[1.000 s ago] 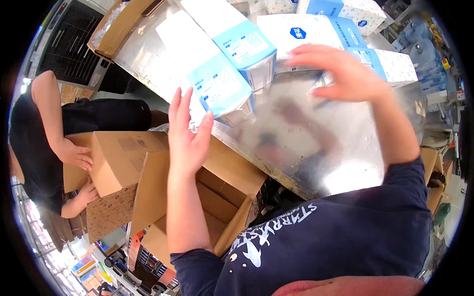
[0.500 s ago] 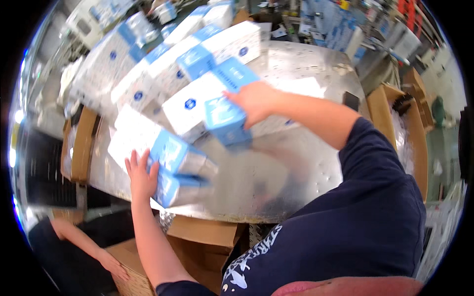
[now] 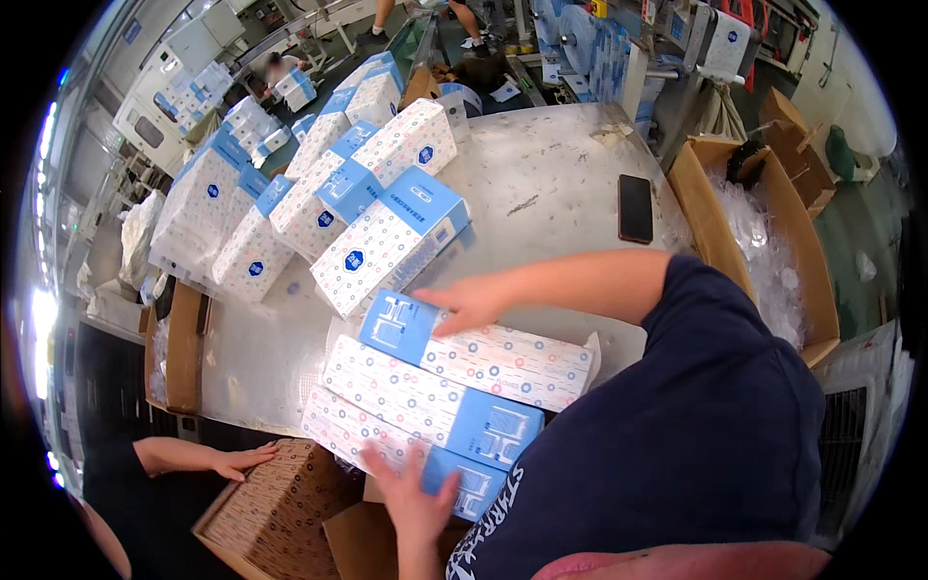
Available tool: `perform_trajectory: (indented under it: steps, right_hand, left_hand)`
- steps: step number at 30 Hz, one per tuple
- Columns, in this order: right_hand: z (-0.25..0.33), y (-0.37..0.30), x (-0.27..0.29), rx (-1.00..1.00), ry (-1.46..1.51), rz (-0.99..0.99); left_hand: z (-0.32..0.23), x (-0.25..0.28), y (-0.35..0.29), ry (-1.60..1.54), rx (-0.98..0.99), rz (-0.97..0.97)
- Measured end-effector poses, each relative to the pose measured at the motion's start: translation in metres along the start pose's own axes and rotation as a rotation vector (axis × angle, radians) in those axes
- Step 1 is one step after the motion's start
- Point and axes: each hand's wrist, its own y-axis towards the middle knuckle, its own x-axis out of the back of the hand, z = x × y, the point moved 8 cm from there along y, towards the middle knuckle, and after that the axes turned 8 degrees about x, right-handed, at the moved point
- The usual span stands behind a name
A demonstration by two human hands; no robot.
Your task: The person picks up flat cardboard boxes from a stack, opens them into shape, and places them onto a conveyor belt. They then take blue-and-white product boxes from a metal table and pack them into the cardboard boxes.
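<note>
Three long white packs with a ring pattern and blue bands lie side by side at the table's near edge. My right hand point(image 3: 466, 302) rests with fingers apart on the farthest pack point(image 3: 512, 360), beside its blue band. The middle pack point(image 3: 391, 384) has its blue band at the right. Against the nearest pack point(image 3: 350, 425), my left hand point(image 3: 411, 491) is open, fingers spread. Just beyond them, another white-and-blue pack point(image 3: 372, 253) lies tilted on the metal table point(image 3: 551, 208).
More packs point(image 3: 280, 232) are piled at the far left. A dark phone point(image 3: 635, 208) lies on the table's right. An open carton point(image 3: 698, 198) holding clear plastic stands beyond it. At lower left, another person's hand point(image 3: 240, 462) touches a brown carton point(image 3: 266, 517).
My hands have moved nearer and rightward with the packs; three now lie together at the near edge. My view has turned, and the phone shows fully.
</note>
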Motion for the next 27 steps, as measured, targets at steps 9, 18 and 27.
perform_trajectory:
  steps: [9, 18, 27]
  right_hand:
    - [-0.040, 0.014, -0.036, 0.026, 0.680, 0.061]
    - [0.068, -0.053, -0.030, 0.290, 0.844, 0.014]
    - [0.170, -0.063, -0.067, 0.399, 0.662, 0.021]
  left_hand:
    - [0.099, -0.068, -0.021, -1.575, 0.559, 0.147]
    - [0.067, -0.050, -0.073, -1.011, 0.404, 0.341]
    - [0.073, 0.047, -0.150, -1.246, 0.157, 0.105]
